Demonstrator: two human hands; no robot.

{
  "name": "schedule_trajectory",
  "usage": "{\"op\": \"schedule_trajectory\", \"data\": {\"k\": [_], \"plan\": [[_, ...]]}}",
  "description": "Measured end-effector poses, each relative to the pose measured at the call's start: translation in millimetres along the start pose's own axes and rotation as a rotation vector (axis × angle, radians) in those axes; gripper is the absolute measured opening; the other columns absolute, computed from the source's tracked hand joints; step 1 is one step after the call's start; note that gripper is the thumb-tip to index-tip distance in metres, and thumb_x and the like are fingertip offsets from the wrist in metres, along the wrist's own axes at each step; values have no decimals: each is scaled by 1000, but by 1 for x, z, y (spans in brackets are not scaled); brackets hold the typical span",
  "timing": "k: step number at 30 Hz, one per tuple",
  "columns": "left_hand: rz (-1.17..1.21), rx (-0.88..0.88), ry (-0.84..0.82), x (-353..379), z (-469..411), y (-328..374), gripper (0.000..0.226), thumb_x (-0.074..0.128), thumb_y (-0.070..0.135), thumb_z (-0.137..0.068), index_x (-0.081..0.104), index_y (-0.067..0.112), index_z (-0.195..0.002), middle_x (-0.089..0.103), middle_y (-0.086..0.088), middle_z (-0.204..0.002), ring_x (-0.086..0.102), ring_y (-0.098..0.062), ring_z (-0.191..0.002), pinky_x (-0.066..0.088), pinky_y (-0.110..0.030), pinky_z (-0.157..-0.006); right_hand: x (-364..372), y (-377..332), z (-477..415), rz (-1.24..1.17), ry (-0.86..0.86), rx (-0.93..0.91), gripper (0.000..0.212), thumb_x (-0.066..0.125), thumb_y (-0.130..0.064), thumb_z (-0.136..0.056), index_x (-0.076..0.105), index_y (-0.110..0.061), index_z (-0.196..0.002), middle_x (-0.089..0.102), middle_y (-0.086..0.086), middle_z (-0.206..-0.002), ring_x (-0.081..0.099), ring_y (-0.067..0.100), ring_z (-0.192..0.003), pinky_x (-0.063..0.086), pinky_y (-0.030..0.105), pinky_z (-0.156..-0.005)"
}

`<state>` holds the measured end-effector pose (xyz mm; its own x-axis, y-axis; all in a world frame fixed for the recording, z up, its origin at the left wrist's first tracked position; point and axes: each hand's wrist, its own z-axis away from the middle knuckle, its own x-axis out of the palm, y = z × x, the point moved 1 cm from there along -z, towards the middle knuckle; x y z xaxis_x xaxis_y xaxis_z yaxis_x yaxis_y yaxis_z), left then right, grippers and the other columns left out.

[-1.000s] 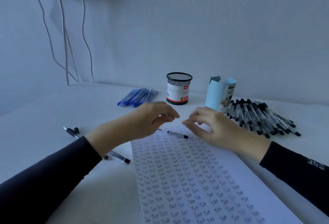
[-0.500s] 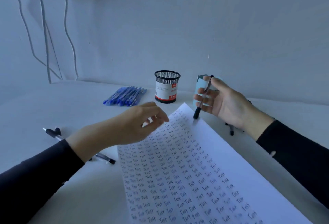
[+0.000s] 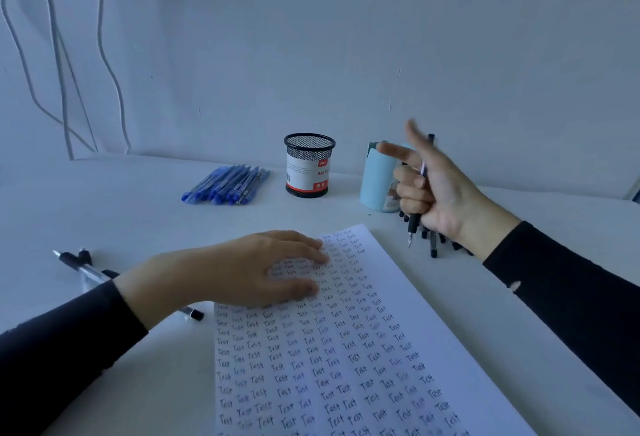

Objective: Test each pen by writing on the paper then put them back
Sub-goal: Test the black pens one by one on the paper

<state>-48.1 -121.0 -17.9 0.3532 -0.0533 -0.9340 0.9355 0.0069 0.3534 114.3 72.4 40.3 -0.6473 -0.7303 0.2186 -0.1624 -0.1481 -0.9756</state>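
Note:
A white sheet of paper (image 3: 408,328) filled with rows of the word "Test" lies in front of me. My left hand (image 3: 242,272) lies flat on its upper left part with straight fingers. My right hand (image 3: 433,189) is raised above the table at the right and holds a black pen (image 3: 414,220) upright, tip down, with the lower fingers curled round it and two fingers stretched out. Under that hand lies a heap of black pens (image 3: 434,245), mostly hidden. A bundle of blue pens (image 3: 228,186) lies at the back left.
A black mesh pen cup (image 3: 308,167) and a light blue cup (image 3: 377,179) stand at the back by the wall. A couple of black pens (image 3: 74,262) lie at the left beside my left forearm. White cables (image 3: 59,54) hang down the wall at the left.
My right hand picked the pen up off the paper, raised it and moved right with it. My left hand came down flat onto the paper.

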Motion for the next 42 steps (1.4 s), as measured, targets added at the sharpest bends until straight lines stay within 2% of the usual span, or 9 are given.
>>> {"op": "schedule_trajectory", "data": {"k": [2, 5, 8, 13, 16, 20, 24, 27, 42], "plan": [[-4, -1, -7, 0, 0, 0, 59, 44, 73, -83, 39, 54, -138, 26, 36, -148, 27, 14, -134, 21, -17, -111, 2, 5, -2, -1, -72, -25, 27, 47, -38, -100, 65, -19, -102, 34, -8, -44, 24, 5, -33, 19, 17, -35], [-13, -5, -20, 0, 0, 0, 58, 43, 74, -83, 38, 56, -138, 26, 37, -148, 27, 13, -134, 22, -18, -112, 1, 12, -1, -1, -207, 88, 46, 27, -35, -103, 64, -8, -111, 59, 7, -54, 53, 18, -43, 42, 21, -43], [-14, -5, -25, 0, 1, -1, 58, 42, 74, -83, 37, 56, -139, 25, 37, -148, 26, 14, -134, 22, -18, -113, -1, 22, 0, 303, -184, 123, 63, 19, -44, -103, 68, -4, -104, 49, 7, -45, 41, 16, -36, 33, 20, -37], [5, -4, -22, 1, 3, -1, 57, 42, 73, -83, 37, 57, -138, 23, 36, -149, 20, 16, -136, 18, -20, -117, -3, 18, 0, 298, -312, 96, 37, 52, -31, -95, 62, -5, -120, 72, 16, -108, 67, 16, -76, 55, 22, -62], [-12, 7, -27, 1, 3, 0, 55, 40, 73, -84, 34, 61, -137, 21, 36, -149, 17, 14, -137, 17, -23, -118, -8, 27, 3, 493, -282, 32, 17, 71, -21, -85, 68, -7, -95, 73, 12, -89, 58, 12, -63, 49, 19, -54], [-28, 7, -50, 0, 3, 2, 56, 35, 74, -82, 32, 64, -136, 20, 35, -150, 16, 12, -138, 18, -27, -119, -11, 49, 12, 730, -203, -10, 6, 64, -12, -92, 66, -10, -87, 73, 6, -76, 58, 13, -60, 44, 19, -53], [-70, 0, -57, 0, 2, 4, 51, 37, 69, -88, 31, 62, -138, 20, 33, -151, 19, 10, -137, 18, -22, -115, -7, 56, 15, 695, -195, -55, 22, 74, -21, -86, 61, -13, -71, 68, 4, -64, 57, 12, -55, 42, 20, -51], [-72, 6, -56, -1, 2, 4, 52, 35, 72, -87, 31, 63, -138, 20, 33, -151, 19, 11, -137, 19, -24, -116, -1, 66, 12, 746, -4, -175, 40, 73, -16, -86, 48, -11, -54, 56, 0, -47, 51, 15, -47, 40, 21, -47], [-86, -3, -77, -2, 2, 7, 52, 36, 70, -88, 31, 62, -139, 19, 32, -152, 20, 9, -137, 20, -25, -116, 0, 72, 14, 785, 7, -268, 39, 67, -9, -86, 48, -4, -53, 51, 6, -44, 45, 14, -40, 39, 18, -45]]}}
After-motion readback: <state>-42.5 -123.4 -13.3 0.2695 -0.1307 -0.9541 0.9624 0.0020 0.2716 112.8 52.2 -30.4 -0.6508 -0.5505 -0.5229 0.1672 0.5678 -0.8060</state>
